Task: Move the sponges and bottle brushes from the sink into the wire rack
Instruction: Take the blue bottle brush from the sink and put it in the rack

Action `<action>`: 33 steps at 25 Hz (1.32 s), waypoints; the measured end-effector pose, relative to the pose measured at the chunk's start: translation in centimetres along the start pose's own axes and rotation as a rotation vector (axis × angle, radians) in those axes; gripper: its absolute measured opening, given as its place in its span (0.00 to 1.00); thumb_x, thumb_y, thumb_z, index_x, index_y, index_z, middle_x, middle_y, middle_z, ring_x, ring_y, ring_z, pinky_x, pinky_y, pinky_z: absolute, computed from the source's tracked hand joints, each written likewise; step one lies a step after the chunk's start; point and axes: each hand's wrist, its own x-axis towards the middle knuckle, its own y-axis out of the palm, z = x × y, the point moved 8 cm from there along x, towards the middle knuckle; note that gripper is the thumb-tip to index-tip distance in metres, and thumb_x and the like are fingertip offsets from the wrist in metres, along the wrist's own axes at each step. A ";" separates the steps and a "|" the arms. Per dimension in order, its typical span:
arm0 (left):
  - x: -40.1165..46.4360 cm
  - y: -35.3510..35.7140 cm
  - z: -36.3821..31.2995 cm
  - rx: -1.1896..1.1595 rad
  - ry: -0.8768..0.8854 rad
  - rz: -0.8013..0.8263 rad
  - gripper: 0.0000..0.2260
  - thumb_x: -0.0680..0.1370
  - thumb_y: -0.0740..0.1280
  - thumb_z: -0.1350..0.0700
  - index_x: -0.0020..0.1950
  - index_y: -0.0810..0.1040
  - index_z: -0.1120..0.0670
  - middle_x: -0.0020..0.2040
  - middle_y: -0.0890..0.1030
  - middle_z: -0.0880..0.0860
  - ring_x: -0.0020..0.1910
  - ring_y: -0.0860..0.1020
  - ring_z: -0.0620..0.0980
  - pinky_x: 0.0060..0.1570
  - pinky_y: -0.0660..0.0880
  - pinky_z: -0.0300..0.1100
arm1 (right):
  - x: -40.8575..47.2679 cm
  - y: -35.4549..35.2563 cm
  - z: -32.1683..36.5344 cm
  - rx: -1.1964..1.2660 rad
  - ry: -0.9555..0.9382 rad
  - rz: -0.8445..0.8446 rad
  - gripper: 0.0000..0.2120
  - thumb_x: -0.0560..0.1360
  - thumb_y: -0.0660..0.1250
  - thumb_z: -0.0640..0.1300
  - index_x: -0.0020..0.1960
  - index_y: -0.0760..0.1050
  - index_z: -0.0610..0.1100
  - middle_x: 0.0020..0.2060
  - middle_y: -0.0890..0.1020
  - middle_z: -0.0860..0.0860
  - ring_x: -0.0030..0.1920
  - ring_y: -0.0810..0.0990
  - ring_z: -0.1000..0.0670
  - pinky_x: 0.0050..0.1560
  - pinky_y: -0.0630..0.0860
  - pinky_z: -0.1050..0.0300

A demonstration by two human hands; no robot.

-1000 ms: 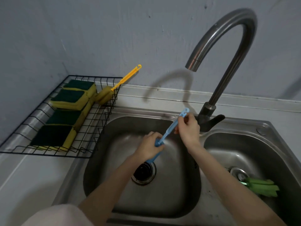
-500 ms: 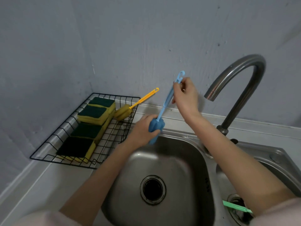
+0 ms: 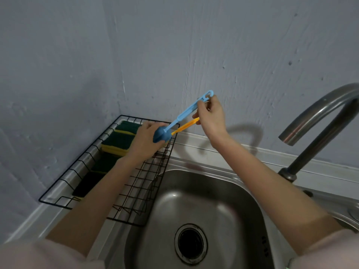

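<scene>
Both hands carry the blue bottle brush (image 3: 181, 118) above the wire rack's (image 3: 136, 199) sink-side rim. The left hand (image 3: 144, 141) is wrapped around the brush's foam head, fingers closed on it; the right hand (image 3: 210, 115) pinches the handle just below its hook end, so the brush slants upward away from the rack. Inside the rack, green-and-yellow sponges (image 3: 118, 141) lie in a row along the wall side, and a yellow bottle brush (image 3: 185, 126) already rests there — its handle pokes out past the rack's far corner, just under the blue one. The sink basin (image 3: 223, 200) beside the rack shows no items. Judged progress: nearly complete; the blue brush remains to be lowered in — anything in the cropped second basin cannot be told.
</scene>
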 end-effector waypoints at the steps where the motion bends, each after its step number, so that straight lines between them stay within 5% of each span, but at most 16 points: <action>1: 0.1 0.4 0.7 0.006 -0.009 0.018 0.22 0.71 0.68 0.60 0.64 0.69 0.53 0.60 0.70 0.60 0.59 0.69 0.57 0.56 0.66 0.43 | 0.0 0.5 -0.8 -0.006 0.013 0.019 0.01 0.77 0.57 0.40 0.46 0.67 0.44 0.30 0.72 0.54 0.30 0.76 0.56 0.31 0.73 0.64; 7: 0.8 4.0 4.2 0.007 -0.037 0.093 0.22 0.73 0.66 0.63 0.66 0.67 0.55 0.63 0.71 0.59 0.60 0.71 0.55 0.55 0.66 0.41 | 0.5 3.1 -5.5 -0.081 0.072 0.065 0.01 0.78 0.57 0.41 0.49 0.66 0.44 0.32 0.73 0.55 0.41 0.81 0.43 0.45 0.77 0.47; 15: 0.5 7.3 7.1 0.048 -0.145 0.144 0.23 0.72 0.65 0.65 0.66 0.67 0.55 0.67 0.69 0.57 0.64 0.69 0.56 0.67 0.67 0.51 | -0.8 3.8 -11.9 -0.131 0.208 0.103 0.03 0.78 0.57 0.43 0.49 0.65 0.44 0.39 0.75 0.49 0.32 0.76 0.56 0.34 0.73 0.62; 21: 0.5 7.6 6.6 0.067 -0.118 0.244 0.27 0.72 0.65 0.64 0.70 0.61 0.55 0.69 0.66 0.58 0.67 0.66 0.56 0.67 0.66 0.52 | -1.3 3.4 -12.5 -0.100 0.280 0.108 0.04 0.77 0.58 0.43 0.50 0.66 0.42 0.41 0.76 0.46 0.32 0.76 0.56 0.43 0.76 0.50; 27: -0.3 5.7 4.6 0.068 -0.092 0.248 0.26 0.73 0.64 0.62 0.70 0.60 0.57 0.69 0.67 0.60 0.66 0.68 0.57 0.64 0.67 0.49 | -3.5 1.7 -12.8 -0.079 0.416 0.167 0.14 0.75 0.61 0.41 0.60 0.67 0.39 0.44 0.76 0.47 0.37 0.79 0.52 0.45 0.78 0.52; 30: -1.5 4.2 3.2 0.068 -0.082 0.228 0.21 0.74 0.63 0.62 0.67 0.65 0.59 0.64 0.72 0.61 0.60 0.71 0.57 0.55 0.68 0.44 | -5.1 0.4 -12.6 -0.173 0.409 0.208 0.14 0.75 0.61 0.41 0.60 0.71 0.39 0.47 0.79 0.43 0.50 0.80 0.44 0.57 0.76 0.47; 33: -3.0 3.1 1.2 0.090 -0.062 0.201 0.19 0.74 0.63 0.62 0.65 0.68 0.58 0.63 0.74 0.61 0.58 0.73 0.56 0.52 0.68 0.41 | -6.6 -1.3 -11.7 -0.276 0.340 0.250 0.14 0.75 0.61 0.42 0.59 0.74 0.41 0.50 0.81 0.43 0.53 0.78 0.46 0.56 0.71 0.58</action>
